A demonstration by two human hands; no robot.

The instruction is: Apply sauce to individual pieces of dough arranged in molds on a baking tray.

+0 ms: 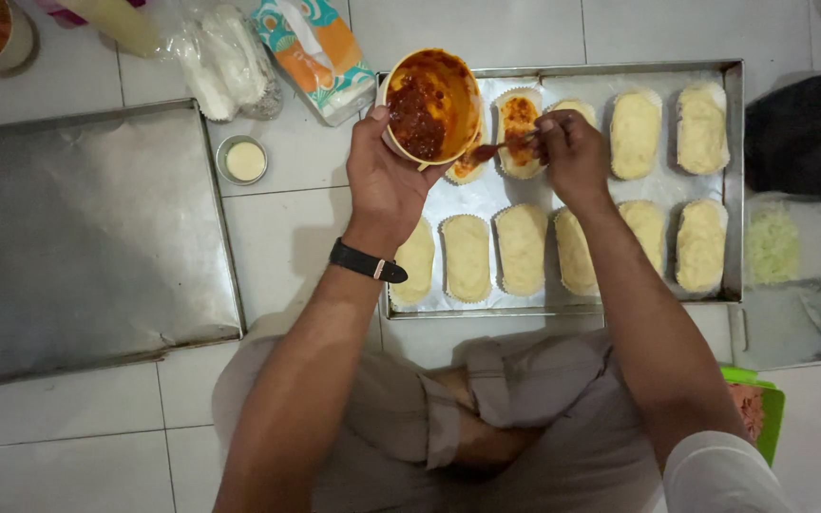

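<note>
**Sauce being spread on dough pieces, tray on floor**

Crossed legs [486,427] in grey trousers are seen at the bottom edge, on a white tiled floor [287,228]. Just beyond the knees a baking tray [735,180] is set, lined and filled with two rows of pale oval dough pieces [522,249] in paper cases.

Left hand [387,180], black watch [366,261] on the wrist, is closed around a round tub [432,103] of red sauce, held tilted over the tray's back-left corner. Right hand [572,152] is pinched shut on a spoon [501,146]; its tip, coated in sauce, is held between the tub and one dough piece in the back row [518,128], already topped red.

A second, bare tray [87,237] lies to the left, a small metal cup [242,160] of cream beside it.
</note>
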